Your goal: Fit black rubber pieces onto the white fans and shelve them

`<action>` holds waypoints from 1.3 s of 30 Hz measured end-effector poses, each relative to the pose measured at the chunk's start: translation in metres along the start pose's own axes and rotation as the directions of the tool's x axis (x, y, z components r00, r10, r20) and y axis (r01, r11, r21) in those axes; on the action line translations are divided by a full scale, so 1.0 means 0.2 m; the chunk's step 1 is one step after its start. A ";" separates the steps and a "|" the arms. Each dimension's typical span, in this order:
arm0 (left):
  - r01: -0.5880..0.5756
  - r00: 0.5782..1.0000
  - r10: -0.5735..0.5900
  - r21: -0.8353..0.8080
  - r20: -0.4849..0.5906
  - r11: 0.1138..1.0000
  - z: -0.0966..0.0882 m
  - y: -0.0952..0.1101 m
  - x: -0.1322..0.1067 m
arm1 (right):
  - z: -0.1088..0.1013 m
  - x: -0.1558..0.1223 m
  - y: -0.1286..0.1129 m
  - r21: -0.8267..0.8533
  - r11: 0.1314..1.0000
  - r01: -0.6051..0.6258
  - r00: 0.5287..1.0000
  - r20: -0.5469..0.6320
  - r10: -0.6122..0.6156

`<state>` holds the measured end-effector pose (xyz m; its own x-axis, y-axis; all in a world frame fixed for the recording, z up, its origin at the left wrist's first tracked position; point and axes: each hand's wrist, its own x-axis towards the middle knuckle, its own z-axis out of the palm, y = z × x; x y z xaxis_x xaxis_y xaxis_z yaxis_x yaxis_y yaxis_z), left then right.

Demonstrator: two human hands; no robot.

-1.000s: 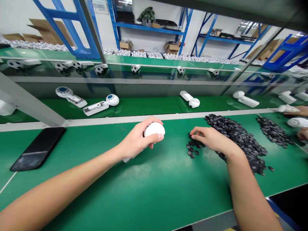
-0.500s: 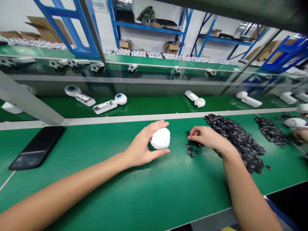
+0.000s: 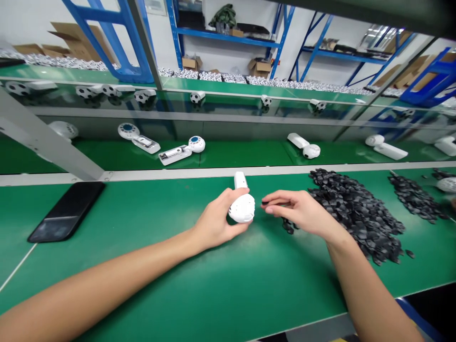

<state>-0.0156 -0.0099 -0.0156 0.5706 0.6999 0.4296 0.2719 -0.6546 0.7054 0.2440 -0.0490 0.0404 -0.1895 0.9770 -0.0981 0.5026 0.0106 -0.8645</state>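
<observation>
White plastic gadget (image 3: pixel 242 208) sits cupped in my left hand (image 3: pixel 215 225), the fingers wrapped around its round head and a narrow white handle (image 3: pixel 240 181) pointing away from me. It looks light, stiff and smooth, so I would take hold around the round head, where the palm gets purchase, rather than by the thin handle. My right hand (image 3: pixel 302 211) hovers just beside it, with the fingertips (image 3: pixel 272 195) and thumb drawn close together. A dark sliver may sit between them, but I cannot tell from this view. Under that hand lies a small clump of black pieces (image 3: pixel 288 226), and just beyond is a large heap of black pieces (image 3: pixel 356 213). They look small, flat and fiddly, likely to slide apart when pinched. Both rest on the green surface (image 3: pixel 124 289), with a dark flat slab (image 3: pixel 66 211) off to my left. A second heap (image 3: pixel 415 198) lies farther right. Past a grey rail (image 3: pixel 213 173), more white gadgets (image 3: pixel 181 154) lie on another green surface (image 3: pixel 231 154), and blue shelves (image 3: pixel 228 35) stand at the far wall.
</observation>
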 end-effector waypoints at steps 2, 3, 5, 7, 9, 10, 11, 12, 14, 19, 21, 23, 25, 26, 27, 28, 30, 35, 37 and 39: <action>0.030 0.999 -0.032 0.046 0.037 0.999 0.00 -0.01 0.01 | 0.03 -0.01 -0.03 0.013 0.996 0.085 0.996 -0.019 -0.084; 0.041 0.998 -0.044 0.069 0.052 0.997 0.00 -0.01 0.01 | 0.05 -0.02 -0.04 0.022 0.993 0.112 0.993 -0.038 -0.111; 0.065 0.995 -0.072 0.094 0.068 0.993 0.01 -0.01 0.01 | 0.08 -0.04 -0.06 0.072 0.991 0.114 0.992 -0.054 -0.110; 0.096 0.993 -0.100 0.068 0.063 0.993 0.01 -0.01 0.00 | 0.11 -0.05 -0.08 0.129 0.989 0.073 0.997 -0.033 -0.069; 0.129 0.990 -0.129 0.017 0.050 0.992 0.01 0.00 0.00 | 0.13 -0.05 -0.09 0.143 0.988 0.053 0.999 -0.013 -0.052; 0.142 0.989 -0.141 -0.005 0.040 0.990 0.01 0.00 0.01 | 0.14 -0.06 -0.09 0.136 0.989 0.058 0.998 -0.011 -0.057; 0.151 0.988 -0.151 -0.022 0.032 0.988 0.01 0.00 0.01 | 0.15 -0.06 -0.10 0.128 0.989 0.068 0.998 -0.019 -0.066; 0.158 0.987 -0.157 -0.034 0.024 0.987 0.01 0.00 0.01 | 0.17 -0.06 -0.09 0.120 0.990 0.076 0.997 -0.032 -0.073; 0.160 0.987 -0.159 -0.047 0.022 0.986 0.01 0.00 0.02 | 0.20 -0.05 -0.09 0.098 0.992 0.085 0.994 -0.070 -0.079; 0.161 0.986 -0.157 -0.078 0.055 0.984 0.01 0.01 0.02 | 0.28 -0.03 -0.08 -0.065 0.987 0.150 0.968 -0.192 -0.160; 0.165 0.985 -0.159 -0.100 0.073 0.981 0.00 0.01 0.02 | 0.30 -0.02 -0.08 -0.137 0.971 0.198 0.948 -0.226 -0.225; 0.165 0.983 -0.155 -0.112 0.095 0.980 0.00 0.02 0.02 | 0.31 -0.02 -0.08 -0.197 0.956 0.219 0.933 -0.244 -0.264; 0.167 0.982 -0.156 -0.102 0.107 0.981 -0.01 0.02 0.01 | 0.32 -0.03 -0.08 -0.244 0.944 0.221 0.924 -0.258 -0.283; 0.169 0.981 -0.159 -0.090 0.109 0.981 -0.01 0.02 0.01 | 0.32 -0.03 -0.08 -0.255 0.942 0.220 0.922 -0.260 -0.286; 0.170 0.981 -0.161 -0.076 0.110 0.983 -0.02 0.02 0.01 | 0.33 -0.03 -0.08 -0.258 0.941 0.220 0.922 -0.259 -0.287; 0.167 0.981 -0.159 -0.062 0.115 0.984 -0.02 0.02 0.01 | 0.33 -0.03 -0.08 -0.253 0.942 0.218 0.924 -0.258 -0.283; 0.154 0.981 -0.148 -0.039 0.124 0.987 -0.03 0.01 0.02 | 0.33 -0.02 -0.08 -0.235 0.949 0.210 0.931 -0.248 -0.268; 0.141 0.982 -0.138 -0.016 0.126 0.990 -0.03 0.01 0.02 | 0.32 -0.02 -0.07 -0.248 0.947 0.204 0.927 -0.262 -0.268; 0.141 0.984 -0.138 -0.015 0.115 0.990 -0.03 0.01 0.02 | 0.32 -0.02 -0.08 -0.260 0.942 0.214 0.924 -0.259 -0.281; 0.138 0.985 -0.135 -0.025 0.107 0.990 -0.02 0.01 0.02 | 0.32 -0.02 -0.07 -0.254 0.940 0.227 0.929 -0.232 -0.287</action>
<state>-0.0172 -0.0073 -0.0104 0.6083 0.7472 0.2678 0.3289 -0.5444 0.7716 0.1836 -0.0663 0.0216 -0.1251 0.9543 0.2714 0.6436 0.2863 -0.7099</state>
